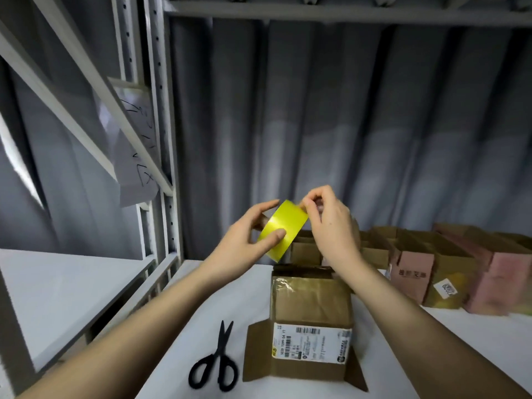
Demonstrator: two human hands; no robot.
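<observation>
Tape roll (283, 230): yellow, glossy, held up in the air above the far end of the cardboard box (311, 312), not touching it or the table (230, 298).

Left hand (244, 240): grasps the roll from the left, thumb (277, 234) pressed on the outer face, other fingers curled round the far side.

Right hand (331, 226): at the roll's upper right edge, fingertips (305, 207) pinched together on the edge, prob. on the loose tape end. The end itself is too small to make out.

Box: brown, mid-table, near the person. Old clear tape on top, shipping label (312, 344) on the near face, near-end side flaps splayed out to left & right.

Scissors (216, 361): black, shut, lying flat just left of the box, apart from it.

Other: row of small cartons (417, 272) far right along the table, grey rack upright (169, 139) at left, handwritten paper sheet (135, 156) hanging on it.

Step in hand (est.): finding & lifting the tape end, i.e. the start of sealing the box. No strip pulled out yet.

Next move needs: a firm pinch on the freed end w/ the right hand, the left letting the roll turn while a strip is drawn out. Then bring it down onto the box seam, flaps folded in first. Scissors are in easy reach for the cut.
</observation>
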